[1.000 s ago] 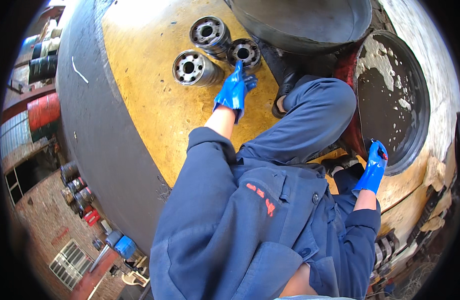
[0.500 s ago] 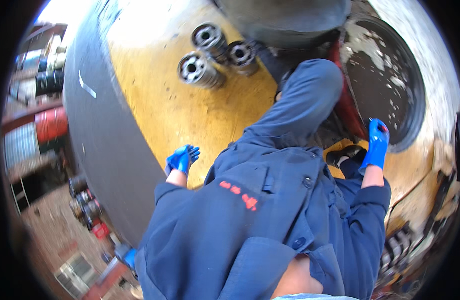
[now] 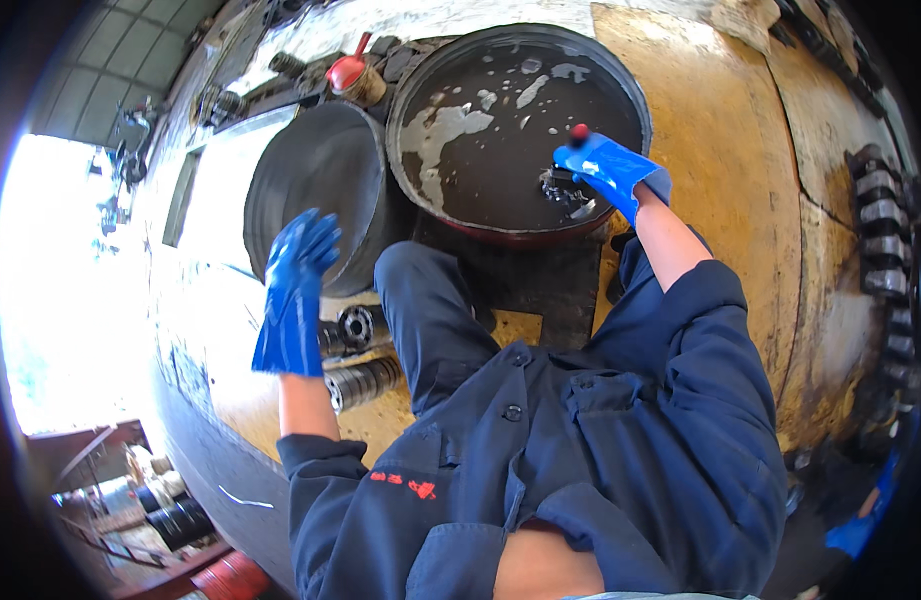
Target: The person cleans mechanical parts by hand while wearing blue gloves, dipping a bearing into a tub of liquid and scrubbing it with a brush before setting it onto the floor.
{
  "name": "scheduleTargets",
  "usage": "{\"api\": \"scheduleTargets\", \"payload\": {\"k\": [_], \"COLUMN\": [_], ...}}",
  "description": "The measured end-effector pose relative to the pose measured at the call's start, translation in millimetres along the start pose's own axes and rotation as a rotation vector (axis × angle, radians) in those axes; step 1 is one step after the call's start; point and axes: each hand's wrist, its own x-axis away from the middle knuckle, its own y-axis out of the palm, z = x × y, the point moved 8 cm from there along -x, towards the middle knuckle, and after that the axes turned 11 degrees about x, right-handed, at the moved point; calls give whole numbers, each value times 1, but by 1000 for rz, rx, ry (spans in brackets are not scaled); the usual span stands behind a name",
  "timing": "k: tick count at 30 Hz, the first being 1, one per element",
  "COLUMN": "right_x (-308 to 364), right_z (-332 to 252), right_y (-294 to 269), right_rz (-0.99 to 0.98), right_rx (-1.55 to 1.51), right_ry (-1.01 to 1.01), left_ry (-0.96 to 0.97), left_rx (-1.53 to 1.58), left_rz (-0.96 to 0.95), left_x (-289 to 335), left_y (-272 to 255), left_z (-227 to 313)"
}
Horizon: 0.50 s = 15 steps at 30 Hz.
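Observation:
My right hand (image 3: pixel 608 170), in a blue rubber glove, is closed around a tool with a red rounded end (image 3: pixel 580 133). Its dark lower part meets splashing liquid (image 3: pixel 562 188), so I cannot make out its kind. Beneath it is a wide round tub (image 3: pixel 404 178) of dark liquid with patches of pale foam. My left hand (image 3: pixel 302 250), gloved the same way, has its fingers stretched out and holds nothing. It appears over the near left rim of a smaller dark grey tub (image 3: pixel 315 165). Ribbed metal cylinders (image 3: pixel 362 383) with holed end faces lie below that hand, by my knee.
Behind the tubs, a red scoop (image 3: pixel 348 68) rests on a tan container (image 3: pixel 368 90) beside dark lumps. Shiny metal parts (image 3: pixel 880 220) line the right edge. A worn yellow floor (image 3: pixel 715 200) spreads right of the tub. Red and black drums (image 3: pixel 185 522) stand at lower left.
My view has swung right, bringing both tubs to the centre. My right hand now has the red-ended tool at the dark liquid. My left hand has risen toward the smaller tub.

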Motion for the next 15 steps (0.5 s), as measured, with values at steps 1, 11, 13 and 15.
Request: {"api": "scheduleTargets", "payload": {"k": [1, 11, 13, 15], "right_x": [-12, -25, -30, -32], "right_z": [19, -14, 8, 2], "right_y": [-7, -67, -72, -69], "right_rz": [16, 134, 158, 225], "right_rx": [-15, 103, 145, 109], "right_ry": [81, 281, 303, 273], "left_ry": [-8, -248, -285, -215], "left_rx": [-56, -916, -1189, -1275], "left_rz": [-83, -552, -701, -631], "left_x": [-16, -134, -131, -147], "left_y": [65, 260, 305, 297], "left_z": [-4, -241, -262, -263]}}
